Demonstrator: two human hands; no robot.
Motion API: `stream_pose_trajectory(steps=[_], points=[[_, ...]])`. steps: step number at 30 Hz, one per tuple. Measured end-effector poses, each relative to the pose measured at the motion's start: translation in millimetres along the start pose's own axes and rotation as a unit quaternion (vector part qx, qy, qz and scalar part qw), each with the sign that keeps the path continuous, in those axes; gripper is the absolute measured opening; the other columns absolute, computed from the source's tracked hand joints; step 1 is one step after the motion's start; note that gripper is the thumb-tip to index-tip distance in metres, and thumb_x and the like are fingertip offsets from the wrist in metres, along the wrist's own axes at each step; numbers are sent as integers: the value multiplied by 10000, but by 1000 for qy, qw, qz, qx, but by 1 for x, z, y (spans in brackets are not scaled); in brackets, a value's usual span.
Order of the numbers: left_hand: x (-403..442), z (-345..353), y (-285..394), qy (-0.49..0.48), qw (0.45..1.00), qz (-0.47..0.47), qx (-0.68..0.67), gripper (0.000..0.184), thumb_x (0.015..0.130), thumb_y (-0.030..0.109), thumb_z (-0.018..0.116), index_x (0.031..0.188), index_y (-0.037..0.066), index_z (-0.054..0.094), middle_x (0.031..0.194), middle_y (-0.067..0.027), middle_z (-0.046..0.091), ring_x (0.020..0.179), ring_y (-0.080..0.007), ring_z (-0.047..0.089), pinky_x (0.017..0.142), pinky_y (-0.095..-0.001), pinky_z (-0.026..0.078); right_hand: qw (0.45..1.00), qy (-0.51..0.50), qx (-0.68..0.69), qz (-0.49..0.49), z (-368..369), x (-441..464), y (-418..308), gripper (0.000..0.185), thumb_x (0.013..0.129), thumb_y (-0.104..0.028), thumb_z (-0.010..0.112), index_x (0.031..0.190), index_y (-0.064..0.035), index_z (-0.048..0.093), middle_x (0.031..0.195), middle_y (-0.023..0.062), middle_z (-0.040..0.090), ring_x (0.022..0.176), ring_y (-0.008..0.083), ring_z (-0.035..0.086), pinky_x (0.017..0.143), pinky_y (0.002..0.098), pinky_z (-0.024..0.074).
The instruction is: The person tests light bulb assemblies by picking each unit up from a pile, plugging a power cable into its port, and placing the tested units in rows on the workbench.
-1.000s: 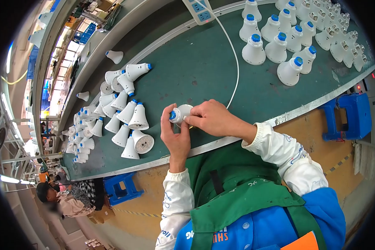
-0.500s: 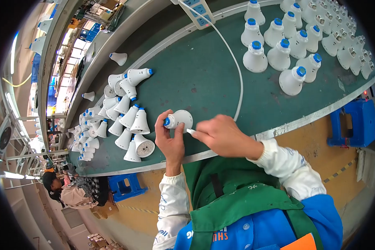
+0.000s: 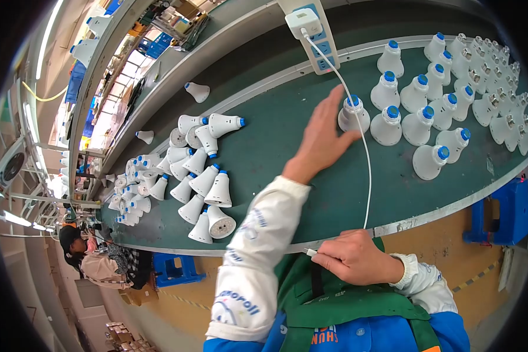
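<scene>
Green worktop [image 3: 276, 132] with a metal rim, seen from above. The left hand [image 3: 322, 135] is spread wide around a white bulb [image 3: 347, 122] standing upright by the front row; contact cannot be told. The right hand [image 3: 355, 258], at the near rim, pinches a white connector [image 3: 310, 252] between thumb and fingers. A cable [image 3: 369, 176] runs from that hand to a power strip [image 3: 322, 50]. To the right, blue-capped bulbs [image 3: 418, 126] stand in rows; to the left, others lie heaped. Beyond: blue stools [image 3: 501, 214], tan floor [image 3: 416, 234], a seated person [image 3: 102, 267].
</scene>
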State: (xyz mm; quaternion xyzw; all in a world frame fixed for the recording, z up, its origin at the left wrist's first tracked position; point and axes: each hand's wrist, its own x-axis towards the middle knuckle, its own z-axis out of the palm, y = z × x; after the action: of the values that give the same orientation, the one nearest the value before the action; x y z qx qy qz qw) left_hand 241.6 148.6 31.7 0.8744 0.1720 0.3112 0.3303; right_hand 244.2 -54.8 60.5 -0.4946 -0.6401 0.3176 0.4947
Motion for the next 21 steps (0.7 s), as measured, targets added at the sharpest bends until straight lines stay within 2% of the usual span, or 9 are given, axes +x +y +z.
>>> stream_pose_trajectory(steps=[3,5,8,10,14,15,17,20,21], points=[[-2,-68,-29,-54,982,26,180,571,766,196,704,1272,46,486,1206,-153,560,1156,-306,502,978,-390,393,999,-4,19,27,-2,0,8,230,832,-176,619,650,-52,555,536,103,522,487,288,533,468,378,397],[-1,-115,-70,-55,960,11,275,426,724,73,609,1145,33,564,1188,-178,551,1130,-337,492,964,-408,382,999,-8,22,28,-3,2,11,236,838,-177,614,648,-50,553,529,107,516,484,291,530,466,382,396],[-3,-156,-95,-79,909,-46,407,489,687,5,571,1172,66,553,1178,-131,561,1189,-312,451,1047,-469,292,999,-15,29,27,-1,9,13,242,846,-179,605,650,-46,552,523,119,505,481,301,522,464,388,393],[-3,-167,-101,-231,822,-165,494,513,688,-6,580,1191,96,550,1203,-109,553,1223,-293,425,1078,-506,236,999,-11,30,31,0,11,14,243,849,-180,601,653,-44,553,525,126,501,481,308,517,464,392,390],[-5,-167,-97,-187,864,-115,453,479,699,0,617,1163,111,565,1071,-109,620,1087,-308,538,1096,-459,231,997,8,33,67,3,12,18,252,859,-190,586,663,-36,548,544,147,500,497,338,506,469,400,383],[-12,-161,-80,-111,905,-56,407,432,691,49,657,1113,102,579,993,-120,640,999,-333,575,1035,-431,317,997,20,39,71,5,12,20,257,862,-194,582,664,-34,545,550,153,501,503,347,504,471,404,382],[-23,-145,-33,-42,953,-131,268,428,657,93,701,1065,74,573,988,-131,617,963,-337,563,913,-413,402,995,44,37,76,8,15,24,261,862,-197,581,663,-32,544,551,156,501,509,351,506,473,406,381],[-60,-125,18,-42,977,-64,200,423,632,124,726,999,29,539,937,-128,538,876,-325,528,782,-372,432,990,90,47,94,11,25,28,263,856,-204,586,667,-25,551,562,167,507,524,363,509,479,410,380],[-74,-119,25,-43,975,-75,206,420,640,131,727,997,27,532,922,-127,523,857,-317,521,758,-374,429,988,103,49,106,12,29,30,216,854,-175,591,713,-12,581,559,145,512,494,281,482,476,367,374]])
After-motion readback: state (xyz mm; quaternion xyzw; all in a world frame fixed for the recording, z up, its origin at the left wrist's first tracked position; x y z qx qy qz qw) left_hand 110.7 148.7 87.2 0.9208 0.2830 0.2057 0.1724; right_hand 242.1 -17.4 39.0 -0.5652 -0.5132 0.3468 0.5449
